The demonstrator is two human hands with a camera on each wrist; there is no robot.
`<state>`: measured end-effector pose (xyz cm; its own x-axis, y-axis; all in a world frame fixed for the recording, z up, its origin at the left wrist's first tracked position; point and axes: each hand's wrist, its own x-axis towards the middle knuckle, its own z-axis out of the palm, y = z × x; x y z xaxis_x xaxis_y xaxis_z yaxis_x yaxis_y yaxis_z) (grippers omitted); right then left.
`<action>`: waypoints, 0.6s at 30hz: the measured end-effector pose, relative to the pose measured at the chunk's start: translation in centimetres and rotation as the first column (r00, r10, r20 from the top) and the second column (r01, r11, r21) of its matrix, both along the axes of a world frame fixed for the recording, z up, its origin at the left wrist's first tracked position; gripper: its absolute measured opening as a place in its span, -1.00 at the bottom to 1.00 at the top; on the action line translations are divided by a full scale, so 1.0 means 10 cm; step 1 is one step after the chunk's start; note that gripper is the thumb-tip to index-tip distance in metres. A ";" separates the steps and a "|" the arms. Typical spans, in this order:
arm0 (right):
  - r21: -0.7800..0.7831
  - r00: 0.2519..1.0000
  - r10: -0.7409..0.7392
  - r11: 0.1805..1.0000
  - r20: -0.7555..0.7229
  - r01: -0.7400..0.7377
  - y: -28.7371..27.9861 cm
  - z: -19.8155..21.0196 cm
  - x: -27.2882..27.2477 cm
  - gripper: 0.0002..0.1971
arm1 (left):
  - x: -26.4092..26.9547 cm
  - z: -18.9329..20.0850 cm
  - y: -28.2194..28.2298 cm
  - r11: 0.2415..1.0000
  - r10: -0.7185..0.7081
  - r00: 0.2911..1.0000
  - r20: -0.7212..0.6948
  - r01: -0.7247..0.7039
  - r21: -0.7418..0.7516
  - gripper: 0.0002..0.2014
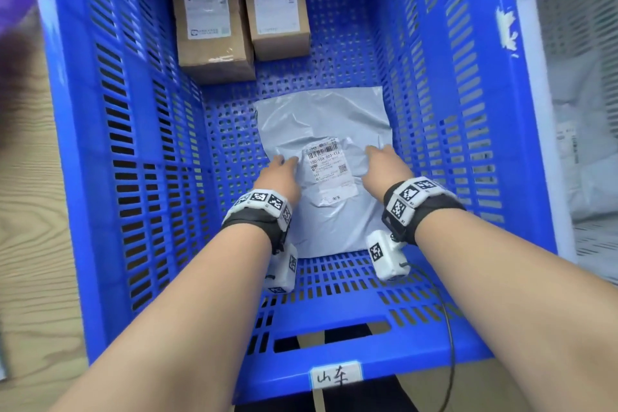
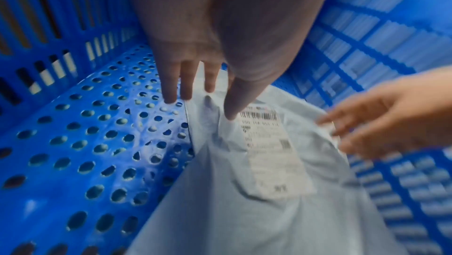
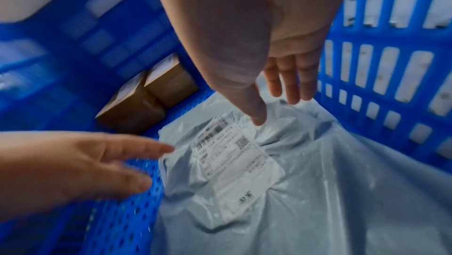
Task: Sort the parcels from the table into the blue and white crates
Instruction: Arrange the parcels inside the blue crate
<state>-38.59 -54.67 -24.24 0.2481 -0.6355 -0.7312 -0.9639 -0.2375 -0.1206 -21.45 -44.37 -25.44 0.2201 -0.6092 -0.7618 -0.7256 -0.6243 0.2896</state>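
Note:
A grey plastic mailer bag with a white shipping label lies flat on the floor of the blue crate. My left hand is over the bag's left edge and my right hand over its right side, both with straight, spread fingers and holding nothing. In the left wrist view the left hand has its fingertips at the bag, by the label. In the right wrist view the right hand hovers just above the bag. Whether the fingertips touch the bag is unclear.
Two brown cardboard boxes with labels stand side by side at the crate's far end. A white crate holding pale parcels stands to the right. Wood-grain flooring lies to the left. The crate floor left of the bag is bare.

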 end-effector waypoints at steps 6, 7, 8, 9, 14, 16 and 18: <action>0.174 0.908 0.418 0.897 -0.033 -0.407 0.04 -0.22 -0.05 -0.28 | -0.09 -0.15 0.02 0.887 -0.429 0.903 -0.019 0.426 0.176 -0.47; 0.203 0.900 0.434 0.885 -0.038 -0.418 0.03 -0.25 -0.07 -0.22 | -0.10 -0.20 0.03 0.873 -0.451 0.892 -0.023 0.446 0.199 -0.43; 0.225 0.893 0.449 0.875 -0.044 -0.429 0.02 -0.26 -0.07 -0.17 | -0.09 -0.23 0.04 0.864 -0.461 0.887 -0.027 0.455 0.216 -0.40; 0.241 0.886 0.462 0.866 -0.047 -0.439 0.00 -0.27 -0.08 -0.14 | -0.08 -0.25 0.04 0.862 -0.461 0.887 -0.030 0.456 0.224 -0.38; 0.230 0.906 0.419 0.889 -0.056 -0.396 -0.04 -0.17 -0.05 -0.36 | 0.01 -0.15 0.03 0.882 -0.430 0.903 -0.025 0.426 0.202 -0.49; 0.181 0.946 0.323 0.933 -0.037 -0.312 -0.03 -0.09 -0.03 -0.50 | 0.02 -0.04 0.05 0.908 -0.380 0.925 -0.016 0.377 0.185 -0.46; 0.148 0.968 0.252 0.957 -0.006 -0.249 -0.01 0.04 -0.02 -0.51 | 0.02 0.12 0.06 0.938 -0.310 0.951 -0.006 0.307 0.159 -0.36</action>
